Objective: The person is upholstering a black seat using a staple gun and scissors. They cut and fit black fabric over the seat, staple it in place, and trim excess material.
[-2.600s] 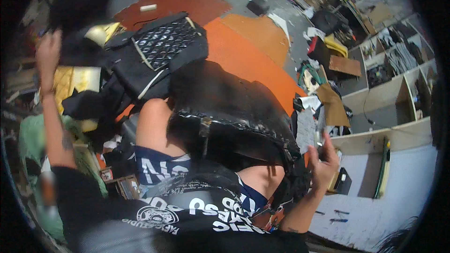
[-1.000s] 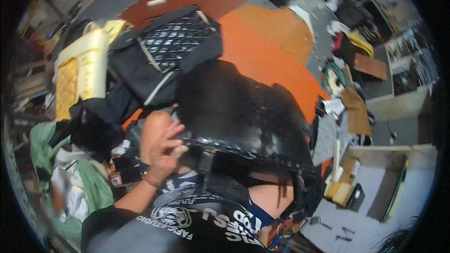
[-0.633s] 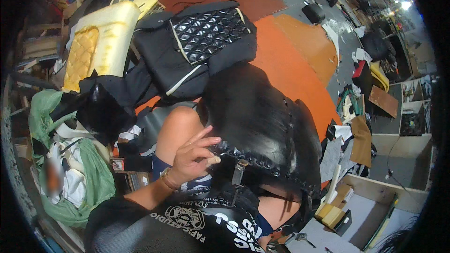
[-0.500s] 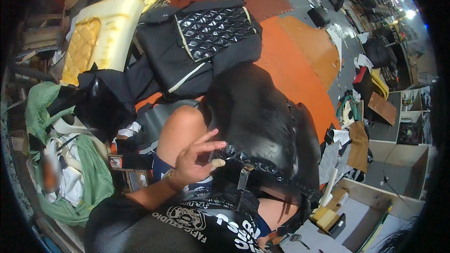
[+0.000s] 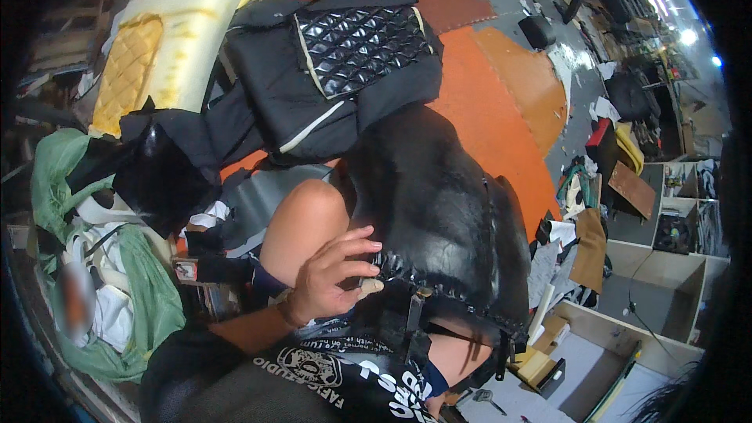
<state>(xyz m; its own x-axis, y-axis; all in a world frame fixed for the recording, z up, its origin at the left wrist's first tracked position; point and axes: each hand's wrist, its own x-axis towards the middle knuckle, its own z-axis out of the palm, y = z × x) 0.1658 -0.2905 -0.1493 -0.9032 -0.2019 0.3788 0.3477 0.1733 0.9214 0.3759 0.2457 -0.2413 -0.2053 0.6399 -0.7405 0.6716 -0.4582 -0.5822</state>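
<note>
A large piece of glossy black leather lies draped across my lap, with a seam down its right part and a puckered near edge. My left hand is at that edge on its left, thumb and forefinger closed on the gathered border, the other fingers stretched over it. A narrow dark strip-shaped piece with a small brass-coloured end hangs at the edge, right of my left hand; its kind is unclear. My right hand does not show; only a small patch of skin appears at the lower edge.
Ahead lies a black padded cover with a quilted panel. Yellowed foam stands left of it. Orange sheet material covers the floor. A green sack sits at left, and an open wooden drawer unit at right.
The view has shifted slightly. My left hand has moved a little down and right along the leather's edge, and its fingers are closer together. The strip-shaped piece has turned and looks darker.
</note>
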